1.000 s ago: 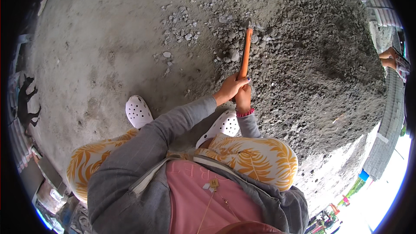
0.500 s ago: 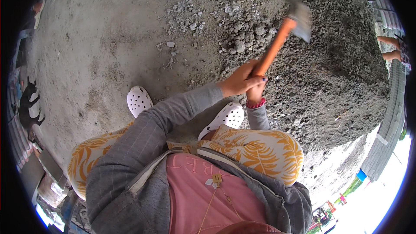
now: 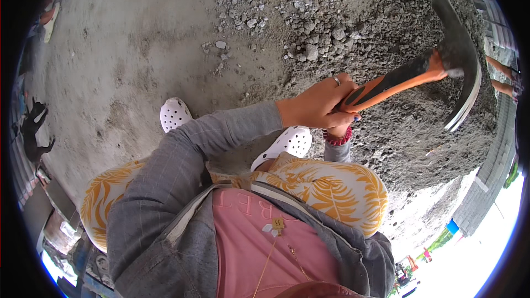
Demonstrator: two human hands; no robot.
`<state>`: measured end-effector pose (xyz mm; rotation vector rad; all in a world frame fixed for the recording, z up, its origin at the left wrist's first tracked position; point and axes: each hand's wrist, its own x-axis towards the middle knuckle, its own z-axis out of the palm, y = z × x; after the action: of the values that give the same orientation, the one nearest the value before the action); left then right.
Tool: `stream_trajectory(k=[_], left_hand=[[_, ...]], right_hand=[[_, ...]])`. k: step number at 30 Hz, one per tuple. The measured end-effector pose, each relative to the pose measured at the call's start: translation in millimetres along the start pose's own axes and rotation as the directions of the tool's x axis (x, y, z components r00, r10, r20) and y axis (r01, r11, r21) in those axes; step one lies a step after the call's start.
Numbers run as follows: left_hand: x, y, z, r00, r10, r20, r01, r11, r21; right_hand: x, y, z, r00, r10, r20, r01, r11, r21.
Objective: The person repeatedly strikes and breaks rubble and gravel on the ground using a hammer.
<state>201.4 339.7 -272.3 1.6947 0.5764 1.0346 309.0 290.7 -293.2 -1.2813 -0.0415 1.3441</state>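
Both my hands grip the end of an orange-and-black handle, that of a hand mattock (image 3: 406,80). Its curved dark head is raised toward the far right, with one end tapering and the other ending in a pale edge. My left hand (image 3: 316,102), a ring on one finger, reaches across from the left and closes round the handle. My right hand (image 3: 338,130), with a red bracelet at the wrist, is closed at the handle's end and mostly hidden behind the left. Loose grey gravelly soil (image 3: 408,143) lies below the tool.
Pale stones (image 3: 312,51) are scattered ahead of my hands. My white perforated clogs (image 3: 292,140) stand on packed grey ground (image 3: 110,66). A dark dog (image 3: 34,129) is at the far left. Another person's arms (image 3: 501,88) show at the right edge, near a grey block strip (image 3: 488,168).
The mattock has swung up and to the right, its head now larger in view and off the stones. Both hands have shifted slightly right, still gripping the handle.
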Motion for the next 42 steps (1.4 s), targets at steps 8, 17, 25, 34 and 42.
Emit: stream_trajectory(k=[8,17,25,34,42], left_hand=[[-78,-70,54,0.734,-0.679,-0.011,0.556,0.610,-0.564],[-8,4,14,0.941,-0.340,0.001,0.332,0.918,-0.219],[-66,-41,46,0.897,-0.440,0.045,0.432,0.848,-0.306],[-32,-17,40,0.868,-0.494,-0.057,0.440,0.816,-0.375],[-34,-29,24,0.993,0.091,0.079,-0.090,0.996,-0.015]], right_hand=[[-2,54,-28,0.971,0.079,0.224,0.102,0.713,-0.693],[-4,-2,-15,0.761,-0.283,0.584,0.518,0.806,-0.285],[-3,44,-52,0.945,0.028,0.325,0.211,0.705,-0.677],[-7,27,-39,0.893,-0.237,0.384,0.399,0.813,-0.425],[1,25,-39,0.647,-0.367,0.669,0.745,0.491,-0.451]])
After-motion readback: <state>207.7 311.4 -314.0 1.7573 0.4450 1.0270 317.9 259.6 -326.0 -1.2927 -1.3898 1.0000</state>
